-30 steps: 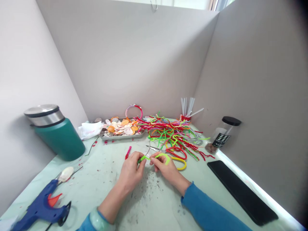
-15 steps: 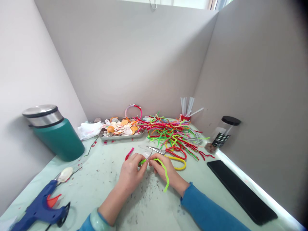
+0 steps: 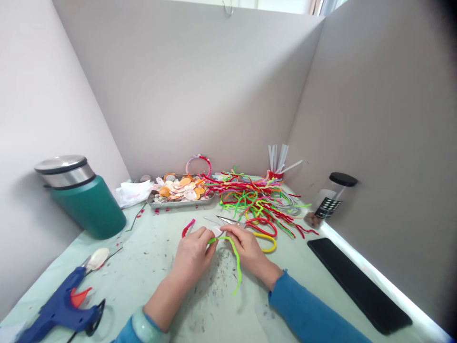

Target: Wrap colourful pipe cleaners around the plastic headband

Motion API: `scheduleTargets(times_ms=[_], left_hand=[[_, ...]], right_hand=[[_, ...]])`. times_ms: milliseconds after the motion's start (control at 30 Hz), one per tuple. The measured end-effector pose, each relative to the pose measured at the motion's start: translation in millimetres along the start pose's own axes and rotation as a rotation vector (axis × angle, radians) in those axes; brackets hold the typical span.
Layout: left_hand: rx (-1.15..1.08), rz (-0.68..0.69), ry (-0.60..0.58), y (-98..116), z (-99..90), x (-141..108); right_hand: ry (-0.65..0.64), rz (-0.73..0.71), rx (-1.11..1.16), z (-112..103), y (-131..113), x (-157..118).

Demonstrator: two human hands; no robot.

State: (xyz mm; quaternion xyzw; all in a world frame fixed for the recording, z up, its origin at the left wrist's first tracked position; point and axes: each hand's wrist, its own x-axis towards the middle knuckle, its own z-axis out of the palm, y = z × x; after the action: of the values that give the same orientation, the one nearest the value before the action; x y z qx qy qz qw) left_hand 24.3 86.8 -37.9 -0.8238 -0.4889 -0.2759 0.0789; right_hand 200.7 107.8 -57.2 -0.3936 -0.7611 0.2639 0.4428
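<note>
Near the table's middle, my left hand (image 3: pixel 194 255) is closed, its thumb and finger pinching a lime-green pipe cleaner (image 3: pixel 237 267). From there the fuzzy strand arches rightward past my other fingertips, and its loose end hangs down. A fuzzy pink piece (image 3: pixel 188 227) pokes out beyond my left knuckles; whether it joins the green one is hidden. My right hand (image 3: pixel 246 247) is closed too, with fingertips pinched at a short bit of thin grey wire (image 3: pixel 220 235). Just behind my right hand lie scissors (image 3: pixel 262 227) with red and yellow handles, blades pointing left.
Shells fill a metal tray (image 3: pixel 180 205) at the back, beside a heap of coloured pipe cleaners (image 3: pixel 250 193). A pink ring (image 3: pixel 198 166) leans behind. Left are a green bottle (image 3: pixel 87 205) and blue glue gun (image 3: pixel 67 305); right, a jar (image 3: pixel 326 202) and black slab (image 3: pixel 357 283).
The green strand's free end has swung down and left. My right fingertips have shifted slightly up, and the pink piece has tilted and moved a little left.
</note>
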Motion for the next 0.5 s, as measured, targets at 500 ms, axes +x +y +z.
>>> scheduleTargets(times_ms=[500], left_hand=[[0.274, 0.216, 0.014, 6.4, -3.5, 2.9]], right_hand=[[-0.196, 0.095, -0.046, -6.0, -3.9, -1.4]])
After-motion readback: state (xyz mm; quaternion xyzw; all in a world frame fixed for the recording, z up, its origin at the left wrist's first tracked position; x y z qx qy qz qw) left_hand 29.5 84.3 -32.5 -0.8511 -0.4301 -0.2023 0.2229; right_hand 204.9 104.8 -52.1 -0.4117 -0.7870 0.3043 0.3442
